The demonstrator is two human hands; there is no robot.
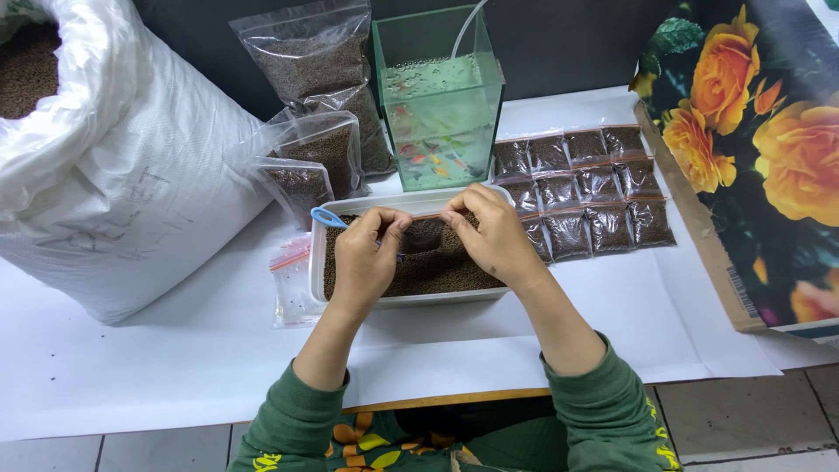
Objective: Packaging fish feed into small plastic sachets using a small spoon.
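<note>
two hands are pinched together on a small clear pouch (426, 234), held over the white tray (411, 298) of brown pellets: the left hand (365, 260) grips one top corner, the right hand (495, 238) the other. the pouch is judged light, limp and slippery, best held by its upper rim. a blue scoop (328, 217) is seen resting beside the left hand.

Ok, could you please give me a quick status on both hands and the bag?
Left hand and right hand pinch a small clear bag of brown pellets. Held over white tray. Blue scoop at tray corner. Nothing obstructing.
</note>
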